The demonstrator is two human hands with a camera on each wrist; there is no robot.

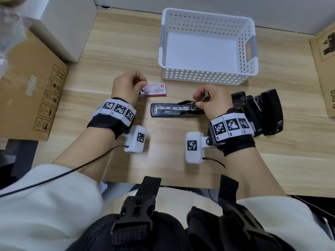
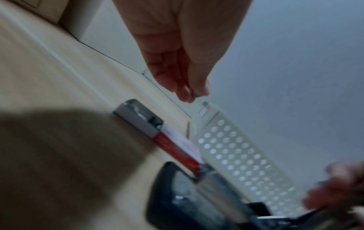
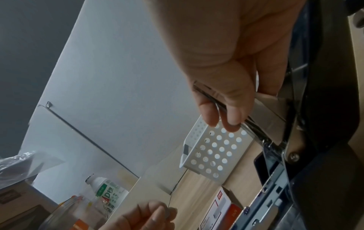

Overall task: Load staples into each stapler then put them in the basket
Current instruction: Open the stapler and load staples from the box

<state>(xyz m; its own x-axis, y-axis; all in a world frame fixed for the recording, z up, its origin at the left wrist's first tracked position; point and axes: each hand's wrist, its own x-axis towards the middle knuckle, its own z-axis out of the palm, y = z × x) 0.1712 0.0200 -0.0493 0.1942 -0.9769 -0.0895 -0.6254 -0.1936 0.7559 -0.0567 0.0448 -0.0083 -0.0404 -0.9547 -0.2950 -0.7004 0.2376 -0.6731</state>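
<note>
Right hand (image 1: pixel 211 102) pinching metal pusher of opened black stapler (image 1: pixel 174 111) on tabletop (image 1: pixel 112 57), left hand (image 1: pixel 127 86) pinching staple strip (image 2: pixel 196 95) above staple box (image 1: pixel 155 90), white basket (image 1: pixel 208 77) behind.

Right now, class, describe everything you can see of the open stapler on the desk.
The stapler is black with a shiny metal staple channel, lying flat and lengthwise on the wooden desk, swung fully open in front of the basket. The right hand pinches its raised metal pusher arm. The staple box sits just behind its left end.
</note>
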